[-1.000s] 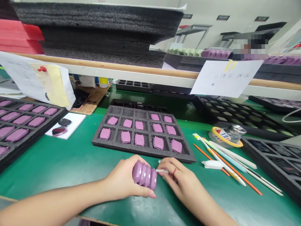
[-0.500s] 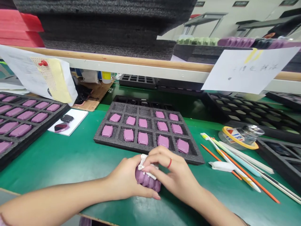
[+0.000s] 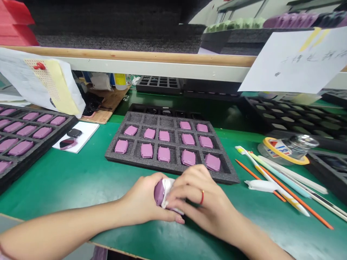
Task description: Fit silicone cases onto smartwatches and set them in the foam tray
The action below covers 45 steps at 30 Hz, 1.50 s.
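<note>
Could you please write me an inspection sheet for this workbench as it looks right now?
Surface: green mat, bare around the hands.
Job's things: stack of purple casings under a white wipe; grey foam tray behind, partly filled with the same casings.
Clutter: swabs and sticks, tape roll, glass jar at the right; white card with two small parts, and a second filled tray, at the left.
Grippers: left hand grips the stack; right hand presses the wipe on it.
Cables: nothing seen.
Surroundings: shelf with dark foam sheets; paper notes hang from it.
</note>
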Each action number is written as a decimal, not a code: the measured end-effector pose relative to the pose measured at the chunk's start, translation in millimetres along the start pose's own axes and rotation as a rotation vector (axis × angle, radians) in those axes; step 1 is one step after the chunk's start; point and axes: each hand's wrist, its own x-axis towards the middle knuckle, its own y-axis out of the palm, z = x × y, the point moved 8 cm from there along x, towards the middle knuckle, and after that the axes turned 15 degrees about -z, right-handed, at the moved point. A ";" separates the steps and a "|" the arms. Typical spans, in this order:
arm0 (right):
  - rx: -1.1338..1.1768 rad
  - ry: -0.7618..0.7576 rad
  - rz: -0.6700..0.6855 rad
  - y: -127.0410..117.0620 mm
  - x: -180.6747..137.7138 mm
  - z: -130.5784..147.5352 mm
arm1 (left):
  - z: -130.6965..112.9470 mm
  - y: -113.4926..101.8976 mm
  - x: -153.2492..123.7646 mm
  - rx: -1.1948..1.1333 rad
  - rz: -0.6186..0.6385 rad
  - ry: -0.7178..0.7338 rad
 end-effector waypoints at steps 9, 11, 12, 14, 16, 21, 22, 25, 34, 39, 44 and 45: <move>-0.027 0.050 -0.021 -1.5 0.8 -12.1 | -0.1 1.0 -0.8 -0.008 0.000 0.003; -0.081 0.120 -0.058 -7.3 -0.2 -25.4 | -0.1 0.7 -2.8 -0.023 -0.008 -0.017; -0.087 0.171 -0.053 -9.3 -1.6 -32.8 | -1.6 -0.2 -4.2 -0.048 -0.018 -0.017; -0.106 0.261 -0.028 -14.1 -4.6 -45.3 | -8.2 -3.7 -8.0 -0.114 -0.045 0.009; -0.165 0.305 -0.006 -21.1 -6.6 -51.3 | -17.4 -10.0 -12.6 -0.178 -0.083 0.054; -0.133 0.316 0.146 -15.0 -9.5 -34.1 | -36.0 -27.8 -22.3 -0.277 -0.164 0.153; -0.101 0.315 0.164 -9.3 -9.1 -27.4 | -38.2 -30.0 -23.5 -0.294 -0.173 0.171; 0.007 0.329 0.113 7.7 -2.3 -11.1 | -41.4 -32.1 -26.1 -0.348 -0.177 0.219; 0.218 0.301 -0.175 21.6 5.0 6.2 | -40.6 -12.5 -32.1 -0.650 0.068 0.129; 0.194 0.272 -0.213 14.2 -6.9 4.7 | -39.5 -10.2 -33.1 -0.702 0.180 0.010; 0.216 0.268 -0.181 12.8 -9.1 -2.2 | -42.2 -3.1 -35.2 -0.814 0.290 -0.013; 0.209 0.252 -0.188 11.4 -9.0 -2.2 | -43.1 -1.7 -36.2 -0.836 0.309 -0.014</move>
